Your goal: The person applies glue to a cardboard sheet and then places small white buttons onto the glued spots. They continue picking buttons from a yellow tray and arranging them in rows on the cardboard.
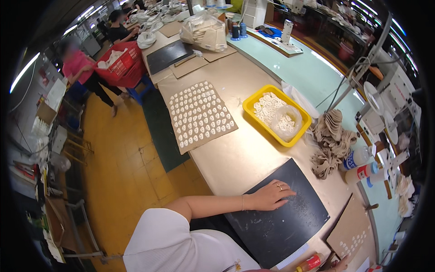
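L hand [272, 196] palm-down, loosely spread on black rectangular board [290, 224], 5 o'clock in view; R hand [339, 265], partly cut off, at brown cardboard sheet [348, 221] w/ small white pcs [353, 245], approx 4 o'clock; grip: can't tell.

No wording reads clearly; a blue label [349, 161] wraps a clear bottle [361, 154], a red label [364, 172] the pale bottle [352, 177] beside it.

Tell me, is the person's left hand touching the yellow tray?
Apart: the head view shows bare tabletop between the left hand, over the black board, and the yellow tray.
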A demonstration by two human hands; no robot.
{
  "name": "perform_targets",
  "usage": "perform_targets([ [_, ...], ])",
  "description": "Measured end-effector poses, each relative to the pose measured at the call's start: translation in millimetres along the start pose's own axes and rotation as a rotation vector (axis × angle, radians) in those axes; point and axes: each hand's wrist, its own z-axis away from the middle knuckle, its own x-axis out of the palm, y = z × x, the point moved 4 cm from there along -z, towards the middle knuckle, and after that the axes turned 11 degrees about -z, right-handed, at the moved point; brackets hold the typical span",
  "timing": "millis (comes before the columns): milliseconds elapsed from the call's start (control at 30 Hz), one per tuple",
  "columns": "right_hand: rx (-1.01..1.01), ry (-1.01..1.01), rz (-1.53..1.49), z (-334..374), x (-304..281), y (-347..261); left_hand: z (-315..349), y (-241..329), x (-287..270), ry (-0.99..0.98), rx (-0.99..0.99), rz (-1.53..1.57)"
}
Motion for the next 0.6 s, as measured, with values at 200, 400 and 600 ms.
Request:
perform_targets([
  [200,0.018,-0.056,-0.297,3,24,-16,0,-1,6,0.008,-0.018,0.000],
  [400,-0.067,-0.059,-0.940,3,7,-36,-4,0,-10,-0.039,-0.118,0.240],
  [600,-0.518,0.180,-0.848,88,-55,-101,-16,52,-181,0.385,0.087,0.388],
])
